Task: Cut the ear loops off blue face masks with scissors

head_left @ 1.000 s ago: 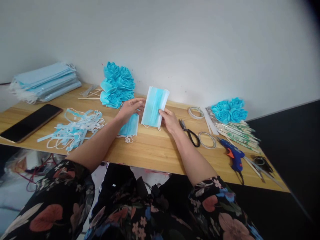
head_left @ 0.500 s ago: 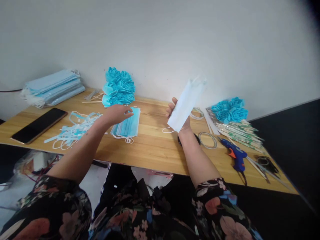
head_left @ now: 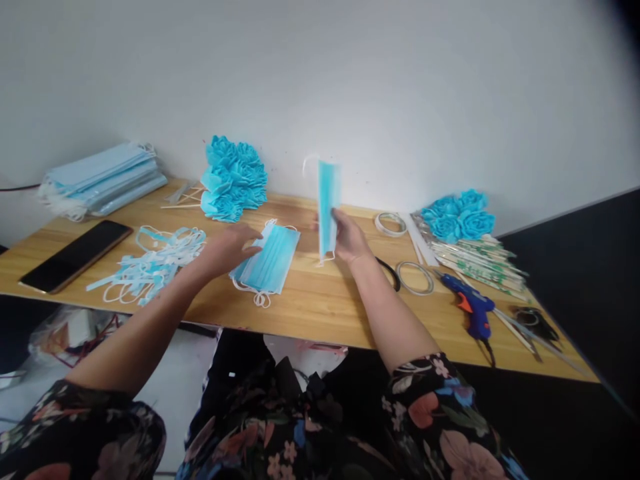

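My right hand [head_left: 349,239] grips a blue and white disposable face mask [head_left: 327,207] by its side, holding it upright above the table. The mask is blurred and its ear loops hang free at the top and bottom. On the wood lies a small pile of blue face masks [head_left: 273,257], its top one askew and white loops sticking out. Beside the pile's left edge is my left hand [head_left: 231,248], thumb and fingers apart, with nothing in it. Cut-off mask strips and loops [head_left: 155,260] lie in a tangle left of that hand.
A phone [head_left: 77,255] and a stack of masks [head_left: 105,179] are at the left. Blue flowers [head_left: 235,180] stand by the wall; more blue flowers [head_left: 459,217] rest on wrapped sticks [head_left: 477,263]. Tape rolls [head_left: 415,279] and a blue glue gun [head_left: 470,303] lie right.
My right hand has swung left with the face mask, turning its blue side into view. My left hand has come down slightly, and the pile's top mask now lies askew.
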The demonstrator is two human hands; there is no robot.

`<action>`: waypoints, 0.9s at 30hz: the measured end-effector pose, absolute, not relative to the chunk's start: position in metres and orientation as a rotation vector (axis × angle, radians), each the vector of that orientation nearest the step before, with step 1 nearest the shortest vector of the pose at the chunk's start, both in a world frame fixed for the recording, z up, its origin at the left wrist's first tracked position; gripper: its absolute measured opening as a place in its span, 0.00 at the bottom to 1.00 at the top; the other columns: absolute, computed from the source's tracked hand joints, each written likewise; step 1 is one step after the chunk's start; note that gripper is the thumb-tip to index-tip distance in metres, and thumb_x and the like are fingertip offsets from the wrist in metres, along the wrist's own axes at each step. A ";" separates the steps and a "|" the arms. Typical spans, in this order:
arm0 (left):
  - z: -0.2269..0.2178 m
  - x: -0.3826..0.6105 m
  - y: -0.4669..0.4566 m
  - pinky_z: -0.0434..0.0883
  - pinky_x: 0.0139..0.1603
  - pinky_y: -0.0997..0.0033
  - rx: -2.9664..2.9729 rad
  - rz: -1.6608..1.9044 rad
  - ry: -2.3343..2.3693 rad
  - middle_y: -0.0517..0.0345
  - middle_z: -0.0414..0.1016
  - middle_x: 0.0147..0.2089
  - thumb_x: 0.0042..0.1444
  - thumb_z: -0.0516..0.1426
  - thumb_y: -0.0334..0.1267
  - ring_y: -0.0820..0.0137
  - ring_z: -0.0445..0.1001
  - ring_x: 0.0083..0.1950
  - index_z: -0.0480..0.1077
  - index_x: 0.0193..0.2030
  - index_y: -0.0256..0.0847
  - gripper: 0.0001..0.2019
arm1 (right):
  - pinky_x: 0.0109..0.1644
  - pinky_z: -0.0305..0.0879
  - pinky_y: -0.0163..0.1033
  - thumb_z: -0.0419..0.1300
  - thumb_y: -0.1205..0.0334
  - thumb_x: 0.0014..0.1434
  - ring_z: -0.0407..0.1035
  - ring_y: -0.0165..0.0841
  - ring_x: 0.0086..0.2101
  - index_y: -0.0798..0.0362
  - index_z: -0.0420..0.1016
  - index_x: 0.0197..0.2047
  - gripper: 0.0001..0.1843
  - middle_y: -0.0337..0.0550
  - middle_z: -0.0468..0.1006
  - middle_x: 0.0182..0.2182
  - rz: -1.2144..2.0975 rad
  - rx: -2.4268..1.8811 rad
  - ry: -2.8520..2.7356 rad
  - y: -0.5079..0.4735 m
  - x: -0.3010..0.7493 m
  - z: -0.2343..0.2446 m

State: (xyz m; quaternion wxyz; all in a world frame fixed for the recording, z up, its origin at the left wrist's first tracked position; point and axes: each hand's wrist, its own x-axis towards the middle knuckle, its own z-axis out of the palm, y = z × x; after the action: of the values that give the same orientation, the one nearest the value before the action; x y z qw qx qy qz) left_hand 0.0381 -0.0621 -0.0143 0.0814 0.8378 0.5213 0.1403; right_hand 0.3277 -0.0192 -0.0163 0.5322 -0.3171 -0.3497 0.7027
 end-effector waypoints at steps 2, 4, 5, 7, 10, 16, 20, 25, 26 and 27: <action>-0.011 0.034 -0.062 0.70 0.46 0.64 2.375 0.351 1.703 0.50 0.81 0.46 0.62 0.54 0.45 0.60 0.77 0.45 0.76 0.51 0.40 0.17 | 0.43 0.80 0.41 0.62 0.54 0.61 0.81 0.38 0.38 0.51 0.78 0.41 0.10 0.39 0.85 0.31 1.567 -0.668 -0.742 -0.018 0.336 -0.013; -0.009 0.036 -0.066 0.68 0.40 0.67 2.271 0.239 1.765 0.54 0.81 0.42 0.61 0.55 0.45 0.62 0.77 0.41 0.75 0.54 0.42 0.18 | 0.45 0.80 0.41 0.60 0.53 0.62 0.81 0.36 0.38 0.49 0.78 0.39 0.10 0.37 0.85 0.30 1.500 -0.630 -0.704 -0.018 0.343 -0.009; -0.009 0.039 -0.069 0.68 0.39 0.67 2.252 0.195 1.779 0.54 0.81 0.41 0.60 0.56 0.46 0.62 0.78 0.41 0.74 0.56 0.43 0.20 | 0.43 0.80 0.40 0.59 0.54 0.63 0.81 0.35 0.37 0.49 0.78 0.38 0.10 0.37 0.85 0.30 1.498 -0.635 -0.710 -0.020 0.345 -0.007; -0.009 0.047 -0.076 0.68 0.40 0.67 2.275 0.146 1.817 0.53 0.81 0.44 0.59 0.57 0.46 0.60 0.78 0.43 0.71 0.62 0.43 0.24 | 0.35 0.78 0.36 0.56 0.54 0.64 0.81 0.33 0.35 0.48 0.79 0.40 0.12 0.37 0.85 0.32 1.546 -0.687 -0.758 -0.024 0.345 -0.005; -0.008 0.062 -0.085 0.69 0.43 0.65 2.322 0.095 1.882 0.49 0.80 0.49 0.60 0.57 0.44 0.56 0.77 0.49 0.66 0.67 0.43 0.28 | 0.24 0.70 0.33 0.56 0.55 0.63 0.80 0.34 0.33 0.47 0.79 0.46 0.13 0.40 0.85 0.34 1.672 -0.782 -0.887 -0.028 0.338 -0.005; -0.008 0.069 -0.088 0.67 0.41 0.66 2.218 0.083 1.832 0.54 0.80 0.43 0.61 0.55 0.38 0.59 0.77 0.44 0.63 0.70 0.43 0.28 | 0.41 0.79 0.43 0.64 0.52 0.56 0.80 0.40 0.40 0.51 0.78 0.37 0.11 0.41 0.84 0.31 1.607 -0.795 -0.868 -0.017 0.327 -0.026; -0.010 0.060 -0.078 0.65 0.39 0.68 2.207 0.226 1.753 0.56 0.78 0.39 0.59 0.54 0.36 0.63 0.75 0.41 0.66 0.68 0.44 0.28 | 0.53 0.77 0.48 0.66 0.51 0.53 0.79 0.42 0.46 0.50 0.78 0.37 0.13 0.41 0.84 0.32 1.557 -0.805 -0.853 -0.011 0.325 -0.032; 0.001 0.040 -0.060 0.65 0.39 0.69 2.208 0.275 1.639 0.55 0.78 0.41 0.57 0.55 0.39 0.65 0.74 0.38 0.65 0.69 0.43 0.31 | 0.51 0.78 0.47 0.64 0.50 0.56 0.79 0.41 0.45 0.49 0.78 0.37 0.12 0.40 0.84 0.33 1.494 -0.747 -0.819 -0.018 0.337 -0.013; 0.003 0.036 -0.057 0.65 0.39 0.69 2.210 0.226 1.651 0.55 0.78 0.41 0.56 0.56 0.40 0.64 0.74 0.39 0.65 0.69 0.43 0.31 | 0.48 0.78 0.45 0.62 0.49 0.57 0.79 0.41 0.45 0.49 0.78 0.38 0.12 0.39 0.84 0.33 1.465 -0.720 -0.806 -0.020 0.341 -0.008; 0.004 0.034 -0.055 0.66 0.40 0.69 2.212 0.175 1.685 0.54 0.78 0.42 0.56 0.57 0.42 0.63 0.74 0.40 0.64 0.69 0.43 0.32 | 0.45 0.79 0.44 0.61 0.49 0.59 0.80 0.40 0.44 0.48 0.78 0.39 0.12 0.39 0.84 0.33 1.445 -0.694 -0.795 -0.022 0.345 -0.003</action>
State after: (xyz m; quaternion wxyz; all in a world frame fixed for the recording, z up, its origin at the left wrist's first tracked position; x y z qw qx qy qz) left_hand 0.0337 -0.0555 0.0039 0.1768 0.7815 0.5952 0.0619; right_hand 0.3451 -0.0224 -0.0029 0.6258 -0.3024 -0.3465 0.6300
